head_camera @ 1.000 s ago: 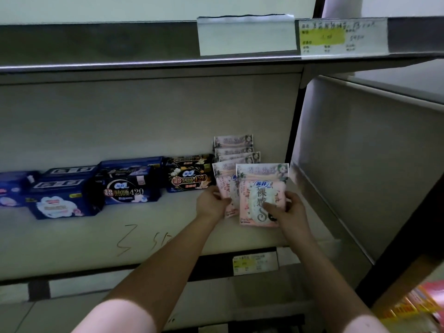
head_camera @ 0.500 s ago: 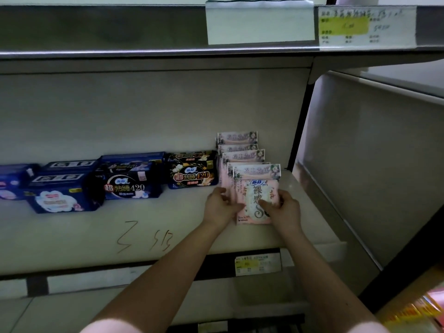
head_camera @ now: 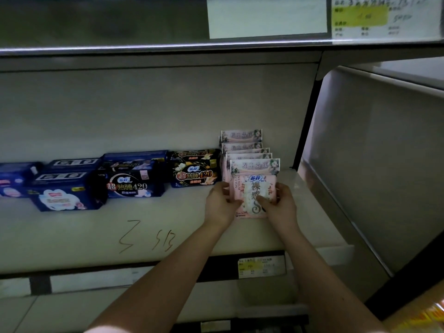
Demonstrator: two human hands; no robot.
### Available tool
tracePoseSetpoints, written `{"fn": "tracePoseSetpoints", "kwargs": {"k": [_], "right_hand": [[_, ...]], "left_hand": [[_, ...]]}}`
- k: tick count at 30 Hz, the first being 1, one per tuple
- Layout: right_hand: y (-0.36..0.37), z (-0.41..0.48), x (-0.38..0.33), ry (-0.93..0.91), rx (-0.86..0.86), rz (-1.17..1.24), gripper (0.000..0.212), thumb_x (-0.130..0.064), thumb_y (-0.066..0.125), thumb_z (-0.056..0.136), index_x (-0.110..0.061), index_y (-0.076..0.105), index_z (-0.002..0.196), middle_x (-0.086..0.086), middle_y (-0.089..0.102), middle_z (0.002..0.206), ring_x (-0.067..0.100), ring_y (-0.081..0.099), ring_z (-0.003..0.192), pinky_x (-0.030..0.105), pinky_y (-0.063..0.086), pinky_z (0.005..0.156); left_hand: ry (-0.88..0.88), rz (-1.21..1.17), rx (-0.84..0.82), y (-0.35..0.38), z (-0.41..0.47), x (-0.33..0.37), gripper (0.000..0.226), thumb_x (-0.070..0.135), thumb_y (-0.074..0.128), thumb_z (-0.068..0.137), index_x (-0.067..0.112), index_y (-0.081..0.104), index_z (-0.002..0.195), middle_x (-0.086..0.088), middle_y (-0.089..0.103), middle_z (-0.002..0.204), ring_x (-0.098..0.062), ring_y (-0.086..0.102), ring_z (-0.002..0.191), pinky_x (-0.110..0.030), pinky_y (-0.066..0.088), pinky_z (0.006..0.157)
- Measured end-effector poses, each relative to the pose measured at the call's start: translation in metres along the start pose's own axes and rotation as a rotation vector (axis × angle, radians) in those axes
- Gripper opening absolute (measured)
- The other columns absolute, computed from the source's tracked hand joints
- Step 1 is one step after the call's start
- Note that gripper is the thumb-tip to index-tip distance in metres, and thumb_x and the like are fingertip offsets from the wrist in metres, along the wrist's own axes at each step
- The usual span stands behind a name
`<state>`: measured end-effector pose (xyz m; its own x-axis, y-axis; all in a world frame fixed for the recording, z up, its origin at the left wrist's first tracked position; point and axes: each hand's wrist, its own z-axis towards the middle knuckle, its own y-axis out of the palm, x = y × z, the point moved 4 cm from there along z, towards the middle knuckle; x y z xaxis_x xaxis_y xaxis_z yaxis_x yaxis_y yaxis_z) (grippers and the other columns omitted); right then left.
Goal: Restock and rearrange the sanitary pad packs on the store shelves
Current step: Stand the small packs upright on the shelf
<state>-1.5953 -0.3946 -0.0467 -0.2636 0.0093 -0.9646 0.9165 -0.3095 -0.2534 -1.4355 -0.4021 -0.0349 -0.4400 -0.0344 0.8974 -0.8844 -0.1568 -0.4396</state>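
Two hands hold the front pink pack (head_camera: 253, 181), upright before a row of pink packs (head_camera: 241, 137) near the shelf's (head_camera: 96, 236) right end. Left hand (head_camera: 219, 207): fingers curled on its left edge. Right hand (head_camera: 281, 207): pinching its right edge, thumb across face. Dark packs (head_camera: 194, 170) adjoin the row's left.

pink floral pad packs (head_camera: 252, 188), navy packs (head_camera: 64, 193), black gold-lettered pack (head_camera: 194, 171), cream shelf (head_camera: 72, 236)
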Motion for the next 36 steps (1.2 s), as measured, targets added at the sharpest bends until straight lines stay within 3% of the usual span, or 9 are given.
{"fn": "tracePoseSetpoints", "kwargs": {"k": [4, 9, 13, 16, 18, 22, 28, 31, 36], "right_hand": [[0.005, 0.003, 0.004, -0.012, -0.027, -0.062, 0.048, -0.009, 0.068, 0.086, -0.004, 0.049, 0.13, 0.014, 0.064, 0.119, 0.028, 0.062, 0.106, 0.021, 0.042, 0.077], [0.008, 0.002, 0.004, -0.04, -0.075, -0.112, 0.054, -0.001, 0.062, 0.087, -0.006, 0.044, 0.137, 0.013, 0.061, 0.127, 0.028, 0.058, 0.115, 0.009, 0.035, 0.07], [0.004, -0.001, 0.007, -0.017, -0.092, -0.1, 0.074, -0.006, 0.067, 0.086, -0.006, 0.028, 0.149, 0.009, 0.052, 0.139, 0.025, 0.053, 0.124, 0.012, 0.035, 0.083], [0.0, -0.006, 0.008, 0.009, -0.108, -0.064, 0.082, -0.008, 0.067, 0.087, -0.005, 0.017, 0.152, 0.009, 0.044, 0.146, 0.023, 0.047, 0.13, 0.012, 0.033, 0.088], [-0.004, -0.012, 0.006, 0.022, -0.106, -0.029, 0.083, -0.007, 0.067, 0.087, -0.004, 0.015, 0.152, 0.01, 0.04, 0.149, 0.022, 0.044, 0.132, 0.012, 0.033, 0.089], [-0.014, -0.022, -0.001, -0.01, -0.082, -0.013, 0.08, -0.012, 0.067, 0.088, -0.006, 0.018, 0.152, 0.01, 0.027, 0.156, 0.023, 0.034, 0.14, 0.026, 0.031, 0.106], [-0.034, -0.055, -0.015, -0.084, -0.063, 0.075, 0.068, -0.016, 0.064, 0.091, -0.011, 0.029, 0.149, 0.005, 0.037, 0.151, 0.019, 0.039, 0.135, 0.019, 0.032, 0.098], [-0.042, -0.076, -0.017, -0.117, -0.075, 0.103, 0.058, -0.016, 0.061, 0.092, -0.012, 0.036, 0.145, -0.003, 0.047, 0.135, 0.007, 0.043, 0.121, 0.017, 0.032, 0.093], [-0.051, -0.107, -0.01, -0.142, -0.093, 0.177, 0.047, -0.012, 0.06, 0.092, -0.014, 0.044, 0.136, -0.007, 0.049, 0.124, 0.008, 0.044, 0.119, 0.018, 0.034, 0.095]], "left_hand": [[-0.007, 0.013, -0.008, 0.003, 0.0, -0.003, 0.053, 0.012, 0.072, 0.084, 0.004, 0.05, 0.131, -0.014, 0.062, 0.124, -0.028, 0.061, 0.107, -0.028, 0.046, 0.086], [0.0, 0.029, -0.021, 0.002, -0.002, -0.002, 0.055, 0.01, 0.07, 0.085, 0.005, 0.05, 0.135, -0.013, 0.063, 0.125, -0.026, 0.062, 0.11, -0.023, 0.044, 0.088], [0.0, 0.039, -0.055, 0.0, -0.007, -0.001, 0.058, 0.007, 0.067, 0.087, 0.006, 0.045, 0.14, -0.013, 0.059, 0.131, -0.029, 0.06, 0.111, -0.031, 0.049, 0.091], [-0.002, 0.063, -0.028, -0.003, -0.013, 0.001, 0.058, 0.009, 0.067, 0.087, 0.005, 0.044, 0.14, -0.013, 0.056, 0.132, -0.03, 0.057, 0.114, -0.026, 0.044, 0.087], [-0.015, 0.067, -0.004, -0.004, -0.017, -0.001, 0.063, 0.011, 0.068, 0.086, 0.007, 0.041, 0.143, -0.016, 0.053, 0.133, -0.032, 0.055, 0.115, -0.027, 0.043, 0.09], [-0.015, 0.089, 0.055, -0.007, -0.028, 0.001, 0.068, 0.019, 0.07, 0.086, 0.009, 0.038, 0.144, -0.019, 0.049, 0.135, -0.034, 0.051, 0.119, -0.038, 0.043, 0.1], [0.05, 0.049, 0.163, -0.008, -0.063, 0.013, 0.061, 0.019, 0.069, 0.086, 0.008, 0.043, 0.141, -0.019, 0.049, 0.132, -0.031, 0.051, 0.119, -0.036, 0.043, 0.099], [0.129, 0.013, 0.206, -0.007, -0.089, 0.019, 0.053, 0.018, 0.067, 0.088, 0.008, 0.048, 0.136, -0.015, 0.052, 0.129, -0.026, 0.052, 0.117, -0.032, 0.044, 0.097], [0.202, -0.06, 0.236, -0.004, -0.132, 0.016, 0.041, 0.017, 0.063, 0.09, 0.014, 0.053, 0.13, -0.005, 0.052, 0.125, -0.016, 0.053, 0.109, -0.016, 0.041, 0.084]]}}
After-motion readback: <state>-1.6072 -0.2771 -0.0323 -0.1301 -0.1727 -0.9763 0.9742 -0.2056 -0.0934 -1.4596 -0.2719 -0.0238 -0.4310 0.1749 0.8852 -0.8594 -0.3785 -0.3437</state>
